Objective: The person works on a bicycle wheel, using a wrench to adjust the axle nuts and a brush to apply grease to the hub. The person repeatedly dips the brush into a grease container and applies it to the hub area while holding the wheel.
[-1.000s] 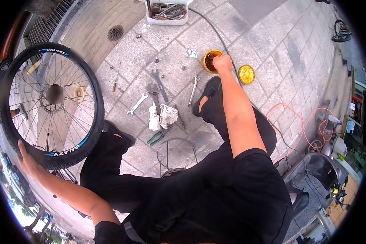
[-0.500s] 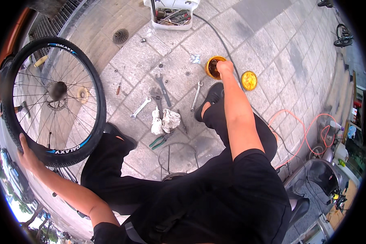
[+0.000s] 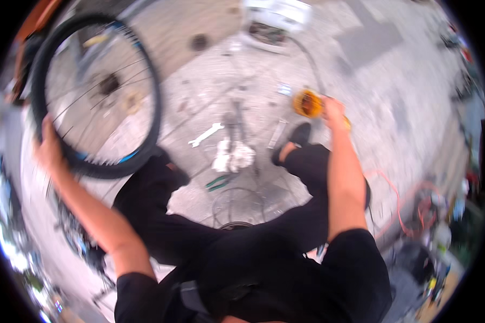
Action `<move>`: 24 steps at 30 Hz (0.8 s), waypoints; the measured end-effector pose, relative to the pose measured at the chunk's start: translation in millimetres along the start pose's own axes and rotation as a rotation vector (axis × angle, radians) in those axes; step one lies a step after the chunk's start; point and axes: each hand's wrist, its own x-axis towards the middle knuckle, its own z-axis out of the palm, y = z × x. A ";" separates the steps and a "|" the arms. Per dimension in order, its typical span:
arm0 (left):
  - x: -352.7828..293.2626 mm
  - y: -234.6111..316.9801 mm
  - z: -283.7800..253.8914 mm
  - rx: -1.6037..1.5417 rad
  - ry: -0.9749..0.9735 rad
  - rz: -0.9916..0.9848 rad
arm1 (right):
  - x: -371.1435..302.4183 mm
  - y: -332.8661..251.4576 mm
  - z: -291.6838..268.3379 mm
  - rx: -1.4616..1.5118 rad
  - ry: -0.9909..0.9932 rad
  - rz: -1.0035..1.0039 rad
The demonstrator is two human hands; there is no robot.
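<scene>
1. Left hand (image 3: 51, 148): its grip is closed on the lower-left edge of the wheel (image 3: 110, 84), beside the left leg (image 3: 140, 202).
2. White lettering (image 3: 103, 160) and blue marks on the tyre are smeared past reading.
3. Pliers (image 3: 219, 183), rags (image 3: 241, 157) and a wrench (image 3: 206, 134) lie on pale paving (image 3: 415, 129).
4. Right hand (image 3: 334, 110): just beside the yellow tub (image 3: 297, 103); whether its blurred grip pinches anything, I cannot tell.
5. Farthest: a white toolbox (image 3: 279, 13), outdoors, near a darker paving patch (image 3: 369, 44).

tyre (image 3: 154, 102): rubber, matt | tub (image 3: 297, 107): plast., glossy | spanner (image 3: 206, 134): metal, smth | rags (image 3: 242, 156): cloth, crumpled | paving (image 3: 372, 145): stone, matt
</scene>
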 end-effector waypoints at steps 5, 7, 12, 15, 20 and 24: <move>17.9 -15.6 -7.0 0.248 0.172 0.181 | -68.0 -83.3 89.1 0.343 -0.304 -0.002; -1.1 1.4 -14.8 0.133 0.115 0.109 | -91.6 -105.9 143.5 0.384 -0.455 -0.059; 3.1 -26.0 -32.3 0.062 0.181 0.093 | -169.2 -153.9 282.5 0.553 -0.792 -0.078; 7.8 -31.6 -32.9 0.051 0.156 0.072 | -189.3 -167.8 352.3 0.572 -0.910 -0.074; 22.1 -52.1 -38.9 0.032 0.141 0.111 | -216.7 -197.5 429.4 0.506 -0.967 -0.123; 24.3 -58.0 -39.4 -0.036 0.105 0.110 | -213.4 -214.0 472.9 0.453 -0.970 -0.206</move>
